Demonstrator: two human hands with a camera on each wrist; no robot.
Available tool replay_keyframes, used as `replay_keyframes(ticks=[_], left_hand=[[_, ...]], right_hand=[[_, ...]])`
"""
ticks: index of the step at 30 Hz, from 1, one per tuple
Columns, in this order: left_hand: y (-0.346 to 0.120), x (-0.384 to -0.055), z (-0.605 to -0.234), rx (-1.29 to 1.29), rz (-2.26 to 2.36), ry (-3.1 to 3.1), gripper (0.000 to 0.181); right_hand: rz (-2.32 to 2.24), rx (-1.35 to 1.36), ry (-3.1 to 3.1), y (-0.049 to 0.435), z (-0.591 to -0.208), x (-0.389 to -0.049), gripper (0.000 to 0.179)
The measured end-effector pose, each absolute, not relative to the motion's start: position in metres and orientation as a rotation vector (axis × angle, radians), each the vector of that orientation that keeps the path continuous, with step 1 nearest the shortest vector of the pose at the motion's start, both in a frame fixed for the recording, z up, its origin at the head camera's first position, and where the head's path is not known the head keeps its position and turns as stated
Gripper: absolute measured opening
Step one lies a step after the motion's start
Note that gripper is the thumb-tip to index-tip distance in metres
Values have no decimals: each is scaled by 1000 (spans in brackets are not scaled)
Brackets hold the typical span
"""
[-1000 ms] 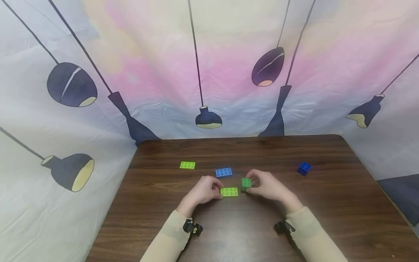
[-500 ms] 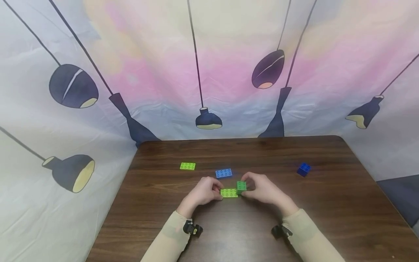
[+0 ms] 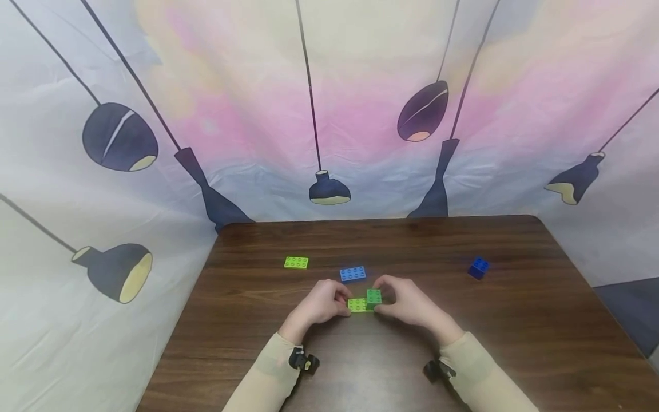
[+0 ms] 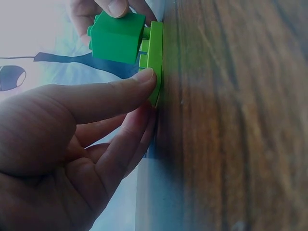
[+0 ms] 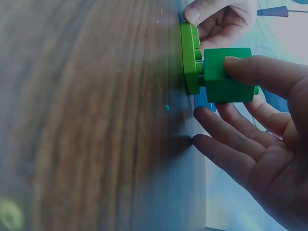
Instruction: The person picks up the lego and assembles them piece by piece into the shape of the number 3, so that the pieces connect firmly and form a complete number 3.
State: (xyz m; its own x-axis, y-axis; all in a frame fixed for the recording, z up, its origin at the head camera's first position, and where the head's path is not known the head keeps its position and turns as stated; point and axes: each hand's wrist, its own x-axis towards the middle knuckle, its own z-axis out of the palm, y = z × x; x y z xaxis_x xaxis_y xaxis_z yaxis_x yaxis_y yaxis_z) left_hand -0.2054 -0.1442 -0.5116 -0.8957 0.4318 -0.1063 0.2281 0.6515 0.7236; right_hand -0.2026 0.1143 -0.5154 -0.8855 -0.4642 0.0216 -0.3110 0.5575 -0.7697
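Observation:
My left hand (image 3: pixel 322 301) pinches the left end of a flat lime-green building brick (image 3: pixel 357 305) lying on the table, thumb on the near side. Between the thumb and fingers of my right hand (image 3: pixel 409 302) is a taller green two-by-two brick (image 3: pixel 373 297). In the right wrist view this green brick (image 5: pixel 228 74) sits close over the studs at the lime brick's right end, slightly tilted in the left wrist view. Just behind the lime brick lies a flat light-blue brick (image 3: pixel 352 273).
A second flat lime-green brick (image 3: pixel 296 262) lies farther back on the left. Toward the right rear stands a dark-blue two-by-two brick (image 3: pixel 479 268). The wood-grain table (image 3: pixel 247 343) ends at a printed cloth (image 3: pixel 257 114) behind.
My right hand has carried the green brick leftward, from beside the lime brick to over its right end. The left hand stays on the lime brick.

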Motion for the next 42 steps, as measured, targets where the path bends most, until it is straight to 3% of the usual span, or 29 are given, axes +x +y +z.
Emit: replay_keyframes(ticks=[42], left_hand=[[-142,-207,-512,550,1088,2605,27]], right_hand=[[-1212,-655,2652,104,-514,-197,36]])
